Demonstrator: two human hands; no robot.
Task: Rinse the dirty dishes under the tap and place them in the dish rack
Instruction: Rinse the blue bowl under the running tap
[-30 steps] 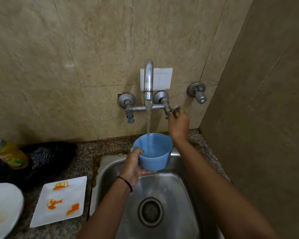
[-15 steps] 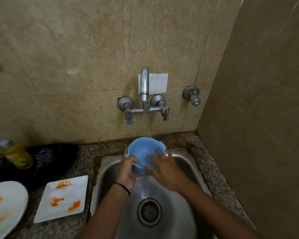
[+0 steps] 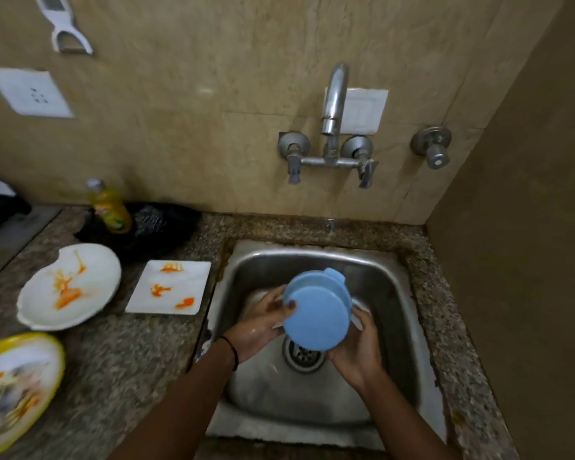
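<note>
Cup (image 3: 316, 315), blue, bottom-up, held over sink (image 3: 392, 293) above drain. L hand (image 3: 263, 323) grips its left side, thumb on base; R hand (image 3: 359, 355) curls round lower right. Stained square plate (image 3: 170, 287), white plate (image 3: 68, 287), yellow-rim plate (image 3: 14, 390) on table (image 3: 130, 360), left of sink.

- A beige, marble-look tiled wall (image 3: 180, 144) runs behind the counter, crossed by thin grout lines.
- A side wall (image 3: 528, 227) meets it in a corner on the right and looks darker.
- A speckled granite counter (image 3: 130, 360) fills the lower left and frames a steel sink (image 3: 379, 277) set into it.
- A white socket plate (image 3: 30, 92) sits high on the left of the back wall.
- A white switch plate (image 3: 367, 111) sits farther right.
- A white kitchen tool (image 3: 68, 31) hangs above the socket.
- A soft patch of light (image 3: 206, 91) glints on the tile.
</note>
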